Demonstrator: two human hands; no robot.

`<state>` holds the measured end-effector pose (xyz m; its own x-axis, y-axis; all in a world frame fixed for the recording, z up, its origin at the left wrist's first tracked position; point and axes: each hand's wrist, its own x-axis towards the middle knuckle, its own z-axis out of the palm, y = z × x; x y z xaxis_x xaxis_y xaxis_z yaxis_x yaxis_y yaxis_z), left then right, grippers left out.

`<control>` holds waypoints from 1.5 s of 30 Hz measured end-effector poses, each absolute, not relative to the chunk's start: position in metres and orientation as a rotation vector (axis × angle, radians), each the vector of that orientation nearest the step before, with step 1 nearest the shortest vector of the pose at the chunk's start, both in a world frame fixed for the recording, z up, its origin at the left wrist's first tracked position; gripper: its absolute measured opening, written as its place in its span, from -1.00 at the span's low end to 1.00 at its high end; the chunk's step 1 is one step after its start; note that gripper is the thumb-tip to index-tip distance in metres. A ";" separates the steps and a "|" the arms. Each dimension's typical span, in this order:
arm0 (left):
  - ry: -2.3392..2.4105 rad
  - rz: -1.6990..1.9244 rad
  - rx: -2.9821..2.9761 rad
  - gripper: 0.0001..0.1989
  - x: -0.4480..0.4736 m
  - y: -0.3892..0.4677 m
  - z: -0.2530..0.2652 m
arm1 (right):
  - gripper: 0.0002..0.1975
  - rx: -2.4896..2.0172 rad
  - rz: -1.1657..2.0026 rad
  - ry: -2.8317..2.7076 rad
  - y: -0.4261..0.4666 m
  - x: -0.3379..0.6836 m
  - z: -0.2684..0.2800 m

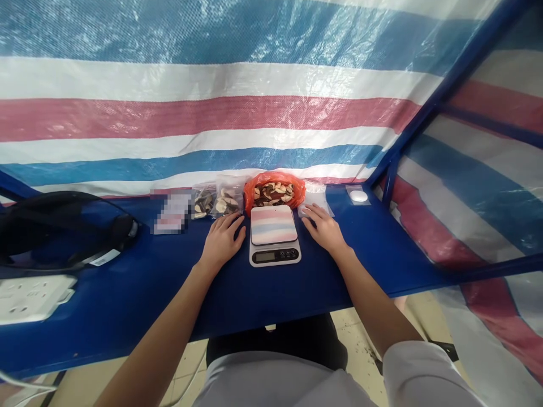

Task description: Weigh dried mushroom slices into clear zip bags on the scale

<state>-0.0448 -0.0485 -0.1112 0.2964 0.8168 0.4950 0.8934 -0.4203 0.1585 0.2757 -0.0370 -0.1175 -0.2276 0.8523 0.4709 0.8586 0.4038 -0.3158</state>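
Observation:
Between my hands sits a white kitchen scale (275,255) with a shiny platform and buttons beside its dark display. My left hand (223,240) lies flat on the blue table, left of the scale, its fingertips close to a clear bag of pale dried slices (226,203). Another clear bag of darker slices (202,203) stands beside that one. Right of the scale, my right hand (323,227) rests with fingers spread, its fingertips at an empty-looking clear plastic bag (316,195). Behind the scale, an open orange plastic bag (250,189) holds many dried brown-and-cream slices.
A blurred-out packet or paper (173,212) lies left of the bags. Further left are a black headset-like object (123,229) and a white power strip (31,298). A round white item in clear wrap (358,196) lies at the right. Striped sheeting (212,118) hangs behind the blue table (271,299).

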 end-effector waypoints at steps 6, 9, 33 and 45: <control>-1.720 -0.543 -2.473 -0.49 -0.045 -0.053 -0.115 | -0.57 -1.570 0.067 -2.209 -0.035 0.281 -0.124; -1.758 -0.472 -2.493 -0.47 -0.045 -0.054 -0.115 | -0.56 -1.566 0.087 -2.246 -0.034 0.282 -0.127; -1.800 -0.502 -2.491 -0.47 -0.041 -0.057 -0.113 | -0.54 -1.549 0.084 -2.273 -0.036 0.285 -0.128; -1.863 -0.502 -2.464 -0.51 -0.036 -0.055 -0.108 | -0.59 -1.516 0.137 -2.233 -0.034 0.289 -0.118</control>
